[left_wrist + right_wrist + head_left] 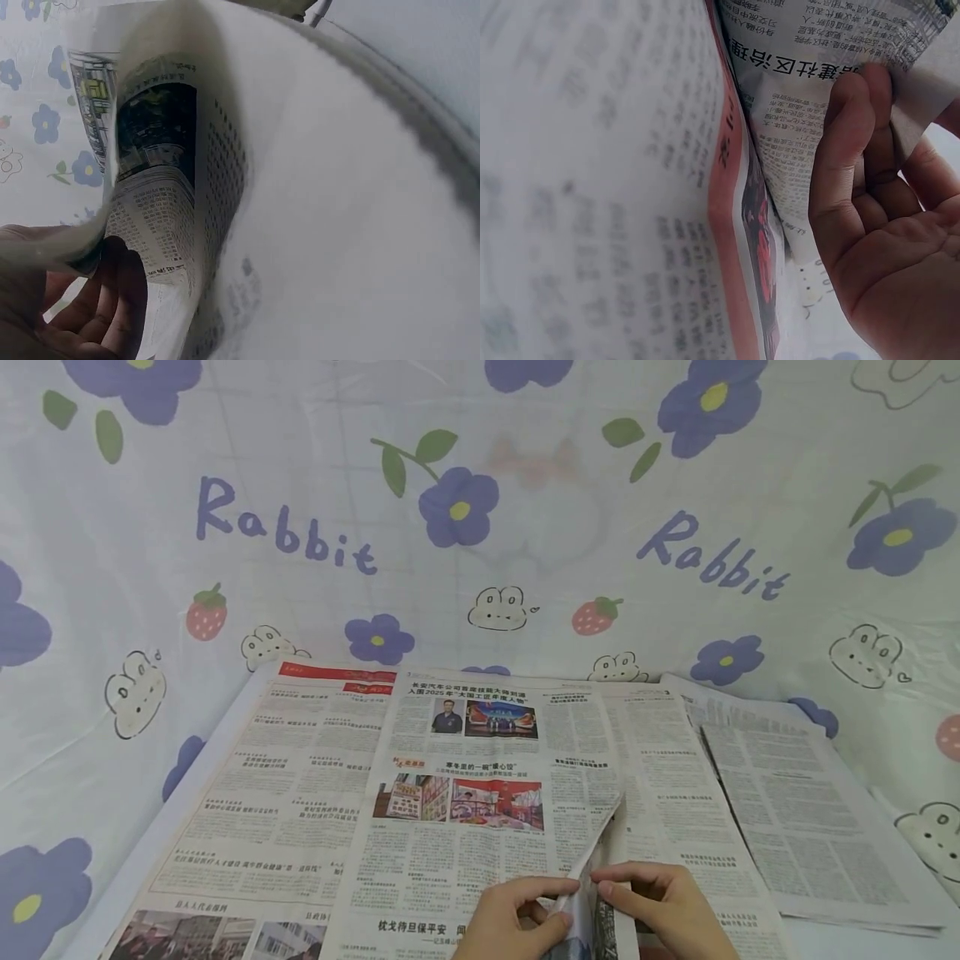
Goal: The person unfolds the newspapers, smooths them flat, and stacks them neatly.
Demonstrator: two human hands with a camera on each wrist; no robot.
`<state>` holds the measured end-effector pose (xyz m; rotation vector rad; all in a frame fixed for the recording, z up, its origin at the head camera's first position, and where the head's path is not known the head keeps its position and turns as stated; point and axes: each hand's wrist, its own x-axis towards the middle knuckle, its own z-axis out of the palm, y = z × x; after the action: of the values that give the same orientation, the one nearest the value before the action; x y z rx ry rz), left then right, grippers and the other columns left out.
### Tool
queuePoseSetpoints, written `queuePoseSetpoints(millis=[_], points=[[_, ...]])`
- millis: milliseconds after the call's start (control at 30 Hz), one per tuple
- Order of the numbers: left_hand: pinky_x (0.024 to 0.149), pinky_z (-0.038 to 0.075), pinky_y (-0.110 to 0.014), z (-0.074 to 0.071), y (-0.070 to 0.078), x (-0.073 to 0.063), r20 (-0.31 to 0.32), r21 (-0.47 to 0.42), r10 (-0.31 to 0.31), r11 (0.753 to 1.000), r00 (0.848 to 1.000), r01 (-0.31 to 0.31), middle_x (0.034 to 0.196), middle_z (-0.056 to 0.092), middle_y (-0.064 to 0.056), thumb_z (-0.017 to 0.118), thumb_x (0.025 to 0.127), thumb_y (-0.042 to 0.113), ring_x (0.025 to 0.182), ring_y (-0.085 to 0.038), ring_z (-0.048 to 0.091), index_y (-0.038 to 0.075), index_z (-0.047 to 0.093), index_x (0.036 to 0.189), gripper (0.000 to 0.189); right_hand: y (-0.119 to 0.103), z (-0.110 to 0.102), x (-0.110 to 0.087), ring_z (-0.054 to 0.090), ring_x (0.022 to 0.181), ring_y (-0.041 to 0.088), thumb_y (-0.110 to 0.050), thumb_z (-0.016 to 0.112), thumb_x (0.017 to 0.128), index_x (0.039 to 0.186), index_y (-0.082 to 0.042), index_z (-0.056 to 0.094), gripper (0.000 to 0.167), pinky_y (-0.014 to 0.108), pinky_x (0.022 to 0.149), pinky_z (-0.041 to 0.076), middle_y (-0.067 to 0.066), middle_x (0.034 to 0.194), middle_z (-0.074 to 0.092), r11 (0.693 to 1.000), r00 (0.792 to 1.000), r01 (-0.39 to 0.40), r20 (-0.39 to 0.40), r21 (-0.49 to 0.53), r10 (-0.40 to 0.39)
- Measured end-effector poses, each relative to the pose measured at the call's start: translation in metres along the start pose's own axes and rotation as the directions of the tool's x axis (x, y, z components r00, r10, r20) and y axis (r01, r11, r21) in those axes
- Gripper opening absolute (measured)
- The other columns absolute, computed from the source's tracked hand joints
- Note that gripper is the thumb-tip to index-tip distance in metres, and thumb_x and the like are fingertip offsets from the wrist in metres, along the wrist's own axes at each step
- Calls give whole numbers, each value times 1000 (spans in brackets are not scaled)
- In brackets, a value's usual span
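Note:
An open newspaper lies in front of me, its lower right part lifted into an upright fold. My left hand pinches the left side of that raised fold between thumb and fingers. Just across from it, my right hand pinches the paper on the fold's right side. In the left wrist view the left hand holds a curled sheet, with the page bulging close to the camera. The right wrist view has the right hand with its fingers bent against a printed page.
Another newspaper page with a red banner spreads out at the left. A stack of printed sheets lies to the right. Behind the table hangs a white cloth with purple flowers, rabbits and strawberries.

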<state>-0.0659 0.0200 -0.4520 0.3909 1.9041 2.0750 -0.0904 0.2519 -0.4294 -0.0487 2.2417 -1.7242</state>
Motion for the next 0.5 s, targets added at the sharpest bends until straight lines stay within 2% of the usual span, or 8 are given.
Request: queuePoseSetpoints(millis=[133, 200, 367, 433, 500], points=[[53, 46, -23, 0, -2, 1, -11, -1, -2, 1000, 1000, 2, 96, 68, 5, 70, 93, 14, 60, -9, 59, 11, 72, 120, 27, 2, -2, 0, 66, 96, 25, -23, 68, 95, 120, 5, 68, 37, 35, 81, 54, 16, 113, 68, 1000, 1000, -1, 1, -6, 1], [50, 42, -22, -1, -3, 2, -22, 5, 7, 1000, 1000, -7, 101, 68, 4, 67, 95, 16, 53, -8, 52, 11, 71, 122, 27, 2, -3, 0, 66, 96, 25, -22, 67, 95, 121, 5, 67, 38, 36, 81, 54, 17, 114, 68, 1000, 1000, -1, 4, 1, 1], [56, 43, -23, -1, -5, 2, -57, 64, 69, 996, 996, -65, 109, 68, 4, 56, 102, 15, 57, -6, 46, 13, 70, 122, 25, 3, -5, 1, 66, 94, 26, -22, 67, 96, 121, 7, 66, 38, 36, 80, 54, 18, 114, 67, 1000, 1000, 2, 16, 0, -2], [58, 44, -23, -1, -5, 1, -57, 86, 87, 993, 995, -82, 108, 69, 6, 54, 102, 11, 58, -5, 47, 13, 71, 119, 24, 2, -5, 1, 66, 93, 27, -22, 67, 96, 121, 7, 66, 38, 36, 80, 54, 18, 113, 67, 1000, 1000, 2, 23, -7, -2], [52, 40, -23, 0, -5, 2, -51, 97, 88, 992, 995, -83, 97, 69, 8, 54, 102, 9, 50, -6, 37, 13, 73, 116, 24, 2, -5, 1, 66, 93, 27, -22, 67, 96, 120, 7, 66, 38, 35, 79, 54, 18, 113, 68, 1000, 999, 2, 32, -10, -2]])
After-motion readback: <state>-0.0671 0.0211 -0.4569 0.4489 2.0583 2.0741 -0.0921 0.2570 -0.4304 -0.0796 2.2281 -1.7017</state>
